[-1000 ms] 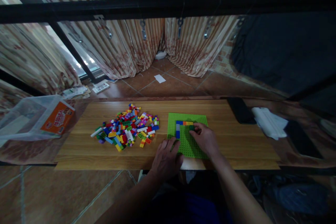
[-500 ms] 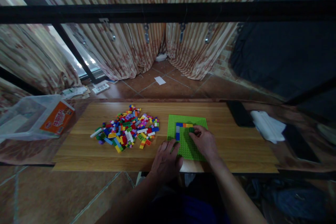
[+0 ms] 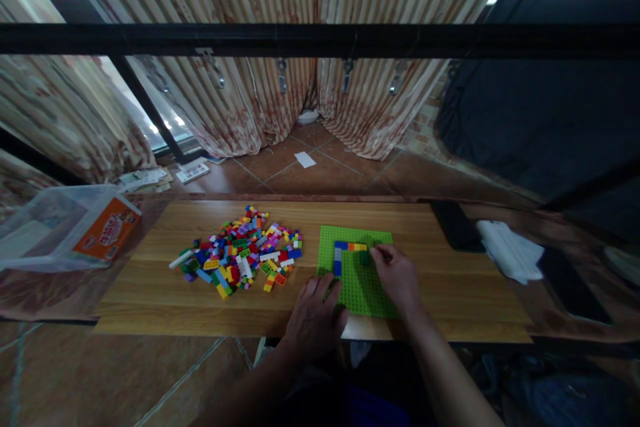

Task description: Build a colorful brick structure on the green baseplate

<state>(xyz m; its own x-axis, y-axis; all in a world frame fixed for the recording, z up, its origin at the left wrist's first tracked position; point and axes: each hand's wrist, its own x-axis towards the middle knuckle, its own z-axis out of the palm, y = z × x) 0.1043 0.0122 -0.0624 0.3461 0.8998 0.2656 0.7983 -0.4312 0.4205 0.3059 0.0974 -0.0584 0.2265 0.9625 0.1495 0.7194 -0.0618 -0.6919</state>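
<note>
Wooden tabletop (image 3: 450, 293), right hand (image 3: 397, 278) newly off dark-green brick (image 3: 363, 258), grip unclear; left hand (image 3: 314, 312) spread.

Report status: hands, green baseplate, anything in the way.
Left hand covering near left corner of green baseplate. Right hand beside dark green brick, grip unclear. Loose brick pile left, apart from baseplate.

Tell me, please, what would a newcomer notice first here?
Probably the heap of colourful bricks on the left of the wooden board comes first. Next is the bright green baseplate to its right, the left hand at its near left corner, the right hand over its right side. At far left, the orange label on a clear bin stands out.
</note>
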